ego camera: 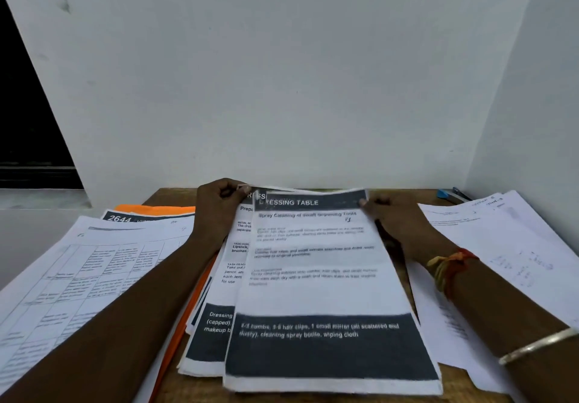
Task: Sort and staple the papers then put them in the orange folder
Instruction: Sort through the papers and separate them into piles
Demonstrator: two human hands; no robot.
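Observation:
A small stack of printed sheets headed "DRESSING TABLE" [319,277] lies in the middle of the wooden table [175,197]. My left hand [219,208] pinches the far left corner of a lower sheet in that stack. At the top sheet's far right corner, my right hand [394,217] grips the edge. The orange folder [150,210] lies under papers at the left, its edge running down beside the stack. A blue stapler [448,195] sits at the far right corner by the wall.
A spread of table-printed sheets [78,271] covers the left side and overhangs the table. More white sheets [507,246] lie at the right. Walls close in right behind the table and on its right.

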